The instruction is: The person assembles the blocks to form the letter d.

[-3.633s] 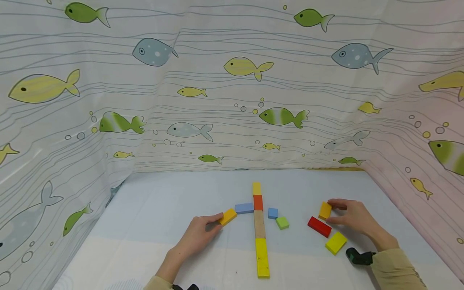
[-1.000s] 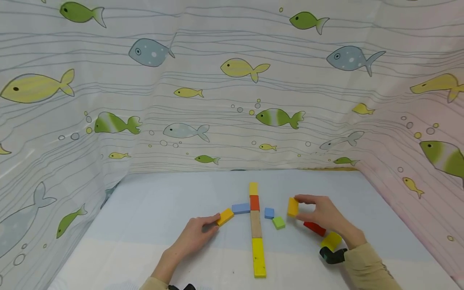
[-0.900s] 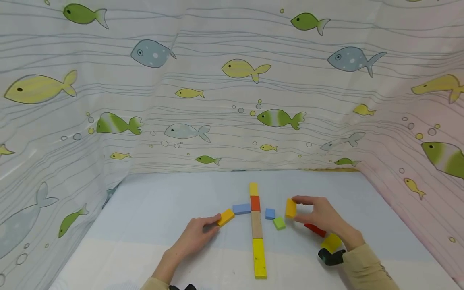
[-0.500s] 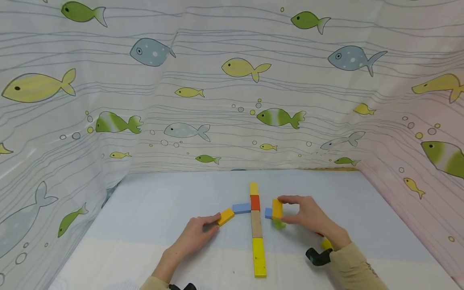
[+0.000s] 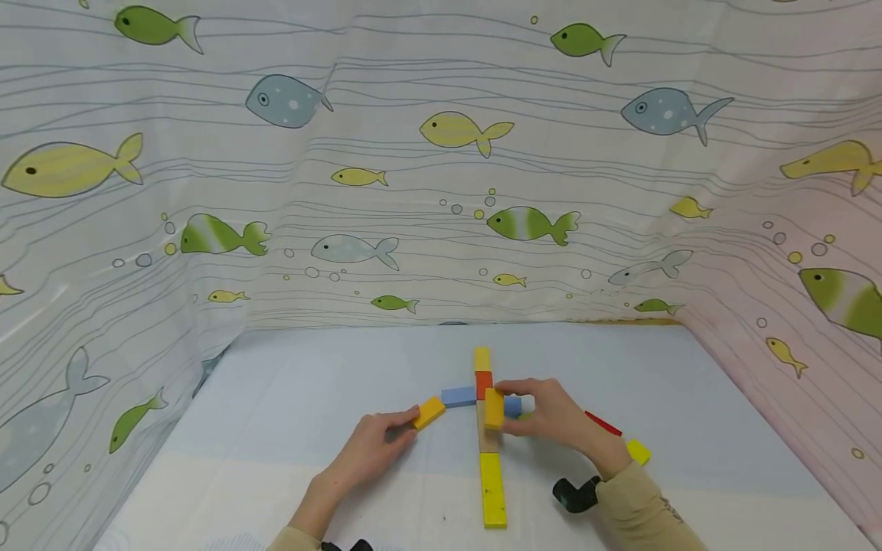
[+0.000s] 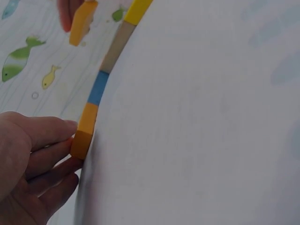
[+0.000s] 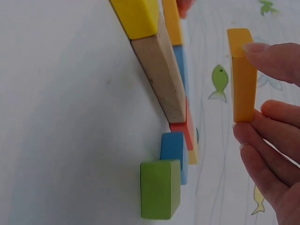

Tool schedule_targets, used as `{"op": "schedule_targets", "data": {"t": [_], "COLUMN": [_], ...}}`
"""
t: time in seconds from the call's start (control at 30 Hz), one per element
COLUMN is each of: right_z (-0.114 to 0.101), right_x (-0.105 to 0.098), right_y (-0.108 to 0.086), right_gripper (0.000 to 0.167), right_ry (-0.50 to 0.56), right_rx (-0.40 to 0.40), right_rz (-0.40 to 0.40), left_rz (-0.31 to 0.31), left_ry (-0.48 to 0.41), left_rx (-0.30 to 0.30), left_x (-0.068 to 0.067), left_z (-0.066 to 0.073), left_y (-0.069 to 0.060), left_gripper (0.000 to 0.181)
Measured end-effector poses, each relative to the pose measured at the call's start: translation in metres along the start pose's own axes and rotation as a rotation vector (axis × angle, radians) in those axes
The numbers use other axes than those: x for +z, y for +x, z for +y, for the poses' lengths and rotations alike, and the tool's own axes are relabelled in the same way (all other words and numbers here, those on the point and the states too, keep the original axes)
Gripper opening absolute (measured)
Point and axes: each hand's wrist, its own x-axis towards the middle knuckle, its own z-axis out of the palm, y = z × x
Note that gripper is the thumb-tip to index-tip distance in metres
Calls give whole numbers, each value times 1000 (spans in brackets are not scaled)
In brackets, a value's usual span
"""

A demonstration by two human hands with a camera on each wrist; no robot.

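Observation:
My left hand [image 5: 375,448] pinches an orange block [image 5: 430,413] on the table, its end meeting a long blue block [image 5: 458,397]. That blue block reaches a red-orange block [image 5: 485,384] in a straight column. The column also has a small yellow block [image 5: 482,358] at its far end, a plain wooden block [image 5: 489,441] and a long yellow block [image 5: 492,490] nearest me. Between thumb and fingertips, my right hand [image 5: 554,417] holds another orange block [image 5: 494,409] raised above the column, partly covering the wooden block. Right of the column sits a blue cube [image 5: 511,405], partly hidden.
A green block [image 7: 159,190] stands near the blue cube, mostly hidden by the right hand in the head view. A red block [image 5: 604,423] and a yellow block [image 5: 638,451] lie at the right, partly behind the right arm. A fish-patterned curtain [image 5: 413,207] surrounds the table [image 5: 331,367].
My right hand has carried its orange block leftward from beside the red block, past the blue cube, to above the column. My left hand keeps its hold on the other orange block.

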Motion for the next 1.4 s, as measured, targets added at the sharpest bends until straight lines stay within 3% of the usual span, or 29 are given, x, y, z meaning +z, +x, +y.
{"op": "schedule_targets", "data": {"t": [0.3, 0.7, 1.2, 1.4], "right_z": [-18, -39, -54, -59], "right_x": [18, 37, 62, 60], "right_y": [10, 21, 26, 22], "right_gripper": [56, 55, 54, 52], "right_ry": [81, 3, 5, -16], "right_rx": [-1, -63, -67, -92], "right_rz": [-53, -104, -196, -211], "left_rz": [-3, -2, -8, -14], "left_ry": [-9, 1, -17, -22], "left_rx": [-6, 10, 29, 36], "left_x": [-2, -3, -4, -3], "left_z": [2, 2, 0, 1], "left_y": [-2, -1, -1, 0], "left_gripper": [42, 39, 38, 37]}}
